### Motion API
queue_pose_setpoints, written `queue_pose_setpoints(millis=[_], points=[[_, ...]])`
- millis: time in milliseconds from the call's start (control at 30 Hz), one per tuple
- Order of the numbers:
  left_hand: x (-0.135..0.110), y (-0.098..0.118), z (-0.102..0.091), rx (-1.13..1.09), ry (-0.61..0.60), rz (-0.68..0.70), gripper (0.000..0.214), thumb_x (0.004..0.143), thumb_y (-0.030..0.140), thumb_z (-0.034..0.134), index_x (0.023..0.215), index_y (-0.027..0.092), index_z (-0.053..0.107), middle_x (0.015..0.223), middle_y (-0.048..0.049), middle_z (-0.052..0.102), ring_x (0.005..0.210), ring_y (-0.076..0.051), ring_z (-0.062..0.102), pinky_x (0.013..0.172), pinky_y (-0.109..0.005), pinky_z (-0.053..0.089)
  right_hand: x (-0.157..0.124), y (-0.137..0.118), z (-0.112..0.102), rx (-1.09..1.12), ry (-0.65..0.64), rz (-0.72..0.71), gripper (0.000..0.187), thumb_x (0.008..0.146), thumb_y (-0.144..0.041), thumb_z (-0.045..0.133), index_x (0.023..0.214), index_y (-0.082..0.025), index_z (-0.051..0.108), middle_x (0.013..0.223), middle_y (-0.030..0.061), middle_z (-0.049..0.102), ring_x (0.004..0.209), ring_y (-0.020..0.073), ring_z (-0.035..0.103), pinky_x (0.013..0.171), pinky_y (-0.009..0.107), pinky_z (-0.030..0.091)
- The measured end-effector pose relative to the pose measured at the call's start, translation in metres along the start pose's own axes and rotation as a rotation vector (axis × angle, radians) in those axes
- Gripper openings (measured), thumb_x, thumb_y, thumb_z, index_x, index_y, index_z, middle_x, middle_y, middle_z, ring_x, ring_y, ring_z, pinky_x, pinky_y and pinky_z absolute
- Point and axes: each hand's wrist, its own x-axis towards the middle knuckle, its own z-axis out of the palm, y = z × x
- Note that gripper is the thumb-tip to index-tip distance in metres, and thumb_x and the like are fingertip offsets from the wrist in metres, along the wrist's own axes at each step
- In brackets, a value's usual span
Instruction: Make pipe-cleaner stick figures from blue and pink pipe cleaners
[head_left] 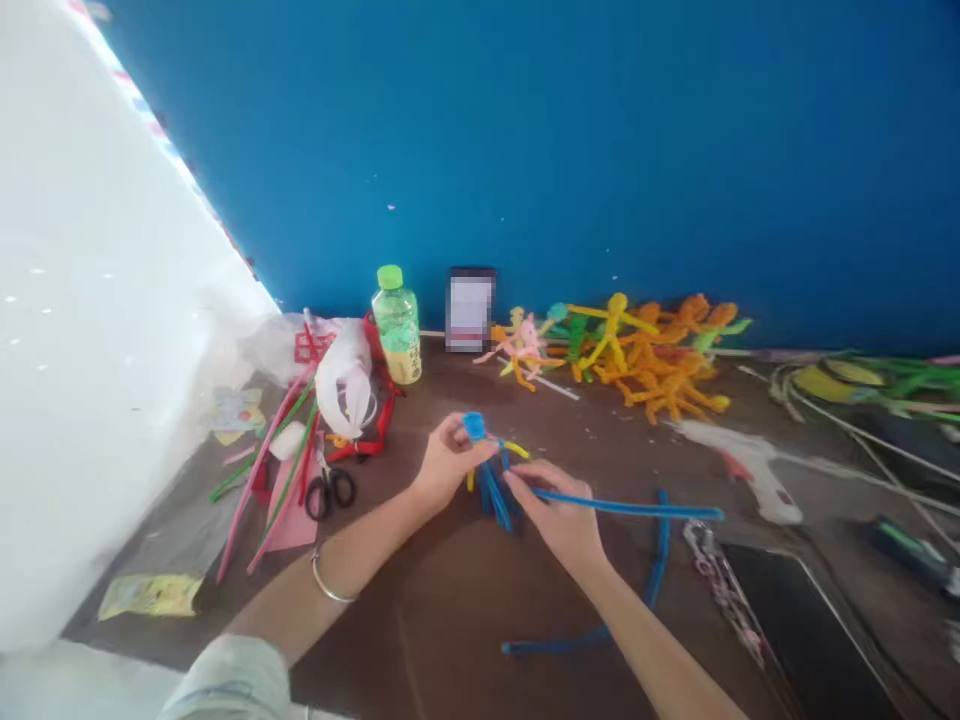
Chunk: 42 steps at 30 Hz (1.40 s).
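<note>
My left hand [447, 462] pinches a small blue pipe-cleaner figure [489, 468] with a round blue head and yellow arms, held just above the brown table [450, 600]. My right hand [559, 515] is closed on a long blue pipe cleaner [637, 509] that runs off to the right from the figure. A silver bangle sits on my left wrist. Another blue pipe cleaner [658, 560] lies bent on the table under my right forearm.
A pile of orange, yellow, pink and green pipe-cleaner figures [645, 360] lies by the blue wall. A green-capped bottle [396, 325], a phone [470, 310], black scissors [330, 490], a white bag [346, 385], a white glue gun [757, 470] and a dark tablet [802, 630] surround my hands.
</note>
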Motion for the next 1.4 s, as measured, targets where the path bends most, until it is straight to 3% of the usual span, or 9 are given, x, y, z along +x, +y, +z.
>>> queue_pose_setpoints(millis=[167,300,467,700,867,967,1133,1300,1400], points=[[-0.003,0.000,0.007,0.158,0.025,0.060,0.035,0.057,0.019,0.074,0.081,0.015,0.050,0.071,-0.0005,0.065,0.069,-0.012,0.063,0.067,-0.024,0.048,0.000,-0.004,-0.004,0.024,-0.030,0.021,0.011,0.069,-0.028,0.062,0.064,-0.019,0.066,0.064,0.0023,0.067,0.056,0.0153,0.062,0.054,0.025,0.052],[-0.006,0.001,0.007,0.223,-0.024,0.069,0.033,0.062,0.021,0.071,0.088,0.016,0.051,0.081,-0.0050,0.068,0.076,-0.015,0.064,0.072,-0.026,0.049,0.003,-0.010,-0.013,0.075,-0.066,0.101,0.017,0.069,-0.032,0.063,0.061,-0.018,0.066,0.059,0.0022,0.065,0.052,0.0148,0.059,0.050,0.024,0.048],[-0.008,0.005,0.007,0.225,-0.082,0.016,0.033,0.060,0.021,0.073,0.086,0.015,0.053,0.077,-0.0045,0.068,0.071,-0.014,0.065,0.071,-0.026,0.050,0.007,-0.008,-0.023,0.195,-0.104,0.216,0.027,0.071,-0.037,0.062,0.054,-0.016,0.063,0.043,0.0005,0.054,0.041,0.0103,0.048,0.041,0.022,0.040],[-0.011,0.011,0.010,0.036,-0.289,-0.222,0.039,0.056,0.020,0.076,0.087,0.013,0.055,0.073,-0.0038,0.067,0.064,-0.017,0.065,0.067,-0.032,0.053,0.010,0.012,-0.024,0.393,0.029,0.292,0.026,0.069,-0.041,0.065,0.065,-0.015,0.064,0.045,-0.0009,0.052,0.043,0.0096,0.045,0.042,0.023,0.037],[-0.010,0.013,0.009,-0.126,-0.259,-0.341,0.039,0.055,0.017,0.077,0.088,0.011,0.056,0.073,-0.0044,0.066,0.062,-0.015,0.065,0.067,-0.029,0.054,0.009,0.012,-0.016,0.277,0.096,0.336,0.029,0.068,-0.044,0.064,0.061,-0.015,0.062,0.047,-0.0010,0.051,0.045,0.0103,0.046,0.043,0.022,0.037],[-0.009,0.013,0.009,-0.202,-0.194,-0.357,0.039,0.055,0.014,0.077,0.087,0.011,0.056,0.072,-0.0031,0.065,0.064,-0.015,0.065,0.070,-0.028,0.053,0.008,0.010,-0.010,0.189,0.059,0.347,0.033,0.068,-0.046,0.062,0.060,-0.015,0.061,0.047,-0.0006,0.050,0.045,0.0108,0.045,0.041,0.022,0.035],[-0.006,0.008,0.008,-0.213,-0.104,-0.283,0.040,0.053,0.013,0.078,0.086,0.011,0.056,0.072,-0.0028,0.065,0.066,-0.014,0.064,0.072,-0.028,0.052,0.003,0.006,-0.003,0.114,-0.048,0.289,0.032,0.072,-0.045,0.058,0.059,-0.016,0.059,0.046,-0.0007,0.051,0.042,0.0113,0.046,0.041,0.022,0.037],[-0.002,0.003,0.004,-0.115,0.012,-0.153,0.041,0.052,0.016,0.078,0.085,0.013,0.053,0.071,-0.0022,0.066,0.062,-0.012,0.063,0.067,-0.025,0.051,-0.001,0.000,0.000,-0.022,-0.054,0.052,0.023,0.075,-0.038,0.057,0.066,-0.017,0.062,0.060,0.0018,0.060,0.054,0.0141,0.055,0.053,0.024,0.044],[-0.002,0.003,0.003,-0.040,0.013,-0.077,0.041,0.053,0.018,0.077,0.085,0.014,0.052,0.075,-0.0038,0.067,0.068,-0.014,0.064,0.068,-0.026,0.050,-0.003,-0.002,0.001,-0.049,-0.067,-0.051,0.018,0.075,-0.034,0.058,0.067,-0.018,0.062,0.062,0.0020,0.060,0.055,0.0129,0.055,0.052,0.023,0.044]])
